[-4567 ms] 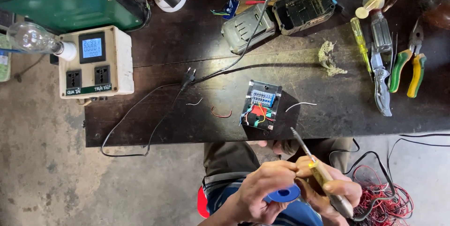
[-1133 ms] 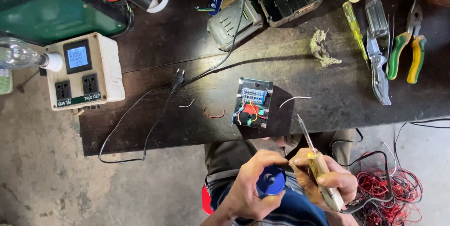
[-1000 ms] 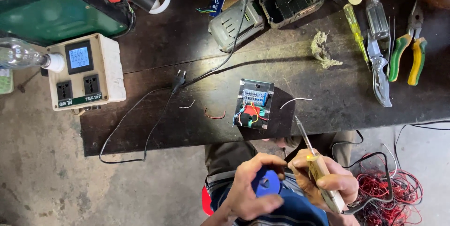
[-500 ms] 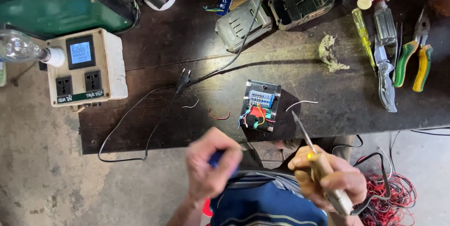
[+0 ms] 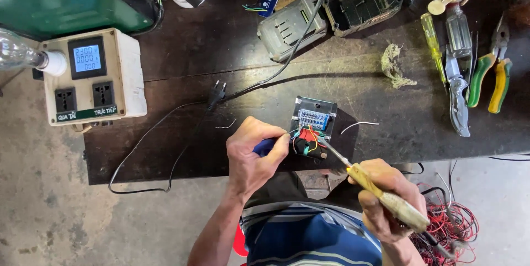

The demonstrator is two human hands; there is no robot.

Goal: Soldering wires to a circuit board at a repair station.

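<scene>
Blue spool [image 5: 265, 145] now at circuit board [image 5: 312, 133]

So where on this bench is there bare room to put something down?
Bare bench lies between the socket box and the grey battery pack, and between the small circuit board and the pliers. The top right corner is crowded with tools.
</scene>
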